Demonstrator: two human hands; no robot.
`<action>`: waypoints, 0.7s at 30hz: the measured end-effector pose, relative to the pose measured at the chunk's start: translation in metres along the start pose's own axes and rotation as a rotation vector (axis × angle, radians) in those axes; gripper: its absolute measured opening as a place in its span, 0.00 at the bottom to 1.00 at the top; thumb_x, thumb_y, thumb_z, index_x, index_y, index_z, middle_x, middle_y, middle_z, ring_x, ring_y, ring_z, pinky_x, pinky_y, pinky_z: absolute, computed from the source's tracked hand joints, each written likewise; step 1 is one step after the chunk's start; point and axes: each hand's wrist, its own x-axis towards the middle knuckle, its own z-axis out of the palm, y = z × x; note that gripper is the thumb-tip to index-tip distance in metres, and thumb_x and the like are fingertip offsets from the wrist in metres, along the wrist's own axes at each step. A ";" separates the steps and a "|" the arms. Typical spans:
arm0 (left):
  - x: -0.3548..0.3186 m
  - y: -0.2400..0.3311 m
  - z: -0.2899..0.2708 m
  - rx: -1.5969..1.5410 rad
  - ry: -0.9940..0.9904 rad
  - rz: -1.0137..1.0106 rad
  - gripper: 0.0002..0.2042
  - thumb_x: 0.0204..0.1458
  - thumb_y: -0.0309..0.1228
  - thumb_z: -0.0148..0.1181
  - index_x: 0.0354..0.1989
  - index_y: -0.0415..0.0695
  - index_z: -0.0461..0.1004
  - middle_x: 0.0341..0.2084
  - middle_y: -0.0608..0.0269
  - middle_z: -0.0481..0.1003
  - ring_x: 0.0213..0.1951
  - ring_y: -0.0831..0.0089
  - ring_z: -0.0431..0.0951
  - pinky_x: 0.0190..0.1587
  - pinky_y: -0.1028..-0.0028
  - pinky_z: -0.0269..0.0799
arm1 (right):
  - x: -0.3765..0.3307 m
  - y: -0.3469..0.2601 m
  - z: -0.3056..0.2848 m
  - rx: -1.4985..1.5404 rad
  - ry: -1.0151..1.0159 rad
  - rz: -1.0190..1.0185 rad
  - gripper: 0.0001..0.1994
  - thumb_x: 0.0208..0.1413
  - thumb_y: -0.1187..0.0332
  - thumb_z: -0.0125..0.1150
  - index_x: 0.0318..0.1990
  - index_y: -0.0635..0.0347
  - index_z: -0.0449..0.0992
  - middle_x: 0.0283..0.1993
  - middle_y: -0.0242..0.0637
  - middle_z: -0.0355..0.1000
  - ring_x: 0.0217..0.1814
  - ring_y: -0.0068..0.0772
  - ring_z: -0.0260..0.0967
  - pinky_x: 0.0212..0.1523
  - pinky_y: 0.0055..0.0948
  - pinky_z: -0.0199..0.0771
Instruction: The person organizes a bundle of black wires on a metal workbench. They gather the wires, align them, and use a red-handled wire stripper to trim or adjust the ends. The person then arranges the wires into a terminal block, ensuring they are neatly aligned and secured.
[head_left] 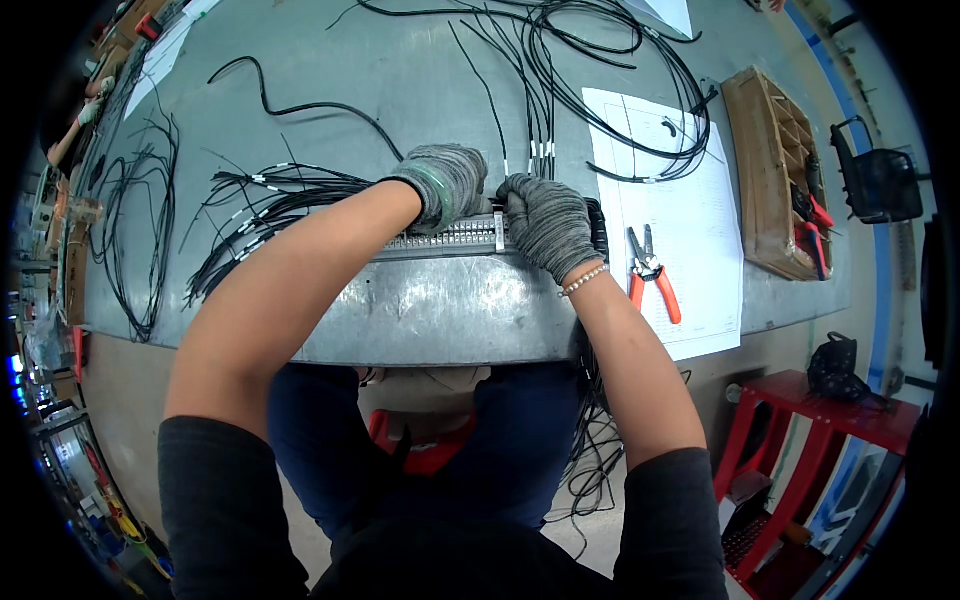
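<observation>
A long, pale grey terminal strip [455, 238] with rows of small metal contacts lay flat along the near edge of the table, crosswise. Thin black wires with white sleeved ends [262, 200] fanned out leftward from it.

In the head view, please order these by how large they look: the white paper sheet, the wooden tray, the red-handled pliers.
1. White paper sheet, largest.
2. Wooden tray.
3. Red-handled pliers, smallest.
Fisheye bending near the rim may shrink the tray somewhat.
</observation>
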 end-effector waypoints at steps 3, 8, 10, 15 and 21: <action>-0.001 0.009 0.000 0.021 0.026 -0.035 0.18 0.47 0.47 0.60 0.36 0.43 0.79 0.31 0.54 0.79 0.36 0.60 0.79 0.43 0.64 0.73 | -0.002 -0.001 -0.002 -0.003 -0.026 0.024 0.10 0.56 0.65 0.47 0.37 0.56 0.76 0.33 0.44 0.75 0.39 0.46 0.74 0.44 0.43 0.73; 0.001 0.014 0.000 -0.001 -0.024 -0.058 0.18 0.47 0.47 0.61 0.37 0.45 0.79 0.31 0.55 0.79 0.36 0.62 0.79 0.43 0.64 0.73 | 0.000 -0.002 -0.006 -0.032 -0.056 0.055 0.10 0.56 0.65 0.48 0.37 0.56 0.76 0.34 0.44 0.75 0.39 0.45 0.74 0.44 0.43 0.73; 0.002 -0.002 -0.008 0.061 -0.134 -0.011 0.18 0.46 0.46 0.62 0.37 0.45 0.79 0.32 0.55 0.79 0.36 0.62 0.79 0.42 0.65 0.73 | 0.002 -0.006 -0.005 -0.028 -0.047 0.036 0.10 0.55 0.65 0.48 0.37 0.55 0.76 0.34 0.44 0.75 0.39 0.45 0.74 0.44 0.43 0.73; 0.008 -0.012 -0.055 0.364 -0.006 0.079 0.12 0.49 0.35 0.62 0.40 0.45 0.78 0.32 0.56 0.79 0.38 0.61 0.79 0.43 0.63 0.74 | -0.001 -0.002 -0.005 -0.057 -0.015 0.029 0.10 0.54 0.65 0.49 0.36 0.55 0.76 0.33 0.44 0.76 0.38 0.46 0.74 0.44 0.42 0.74; 0.002 -0.034 -0.039 0.349 0.553 0.146 0.14 0.51 0.33 0.58 0.47 0.49 0.73 0.44 0.58 0.73 0.51 0.58 0.72 0.50 0.64 0.70 | 0.003 -0.012 -0.006 -0.017 -0.027 0.028 0.10 0.53 0.65 0.49 0.35 0.55 0.77 0.34 0.44 0.76 0.38 0.47 0.74 0.43 0.42 0.74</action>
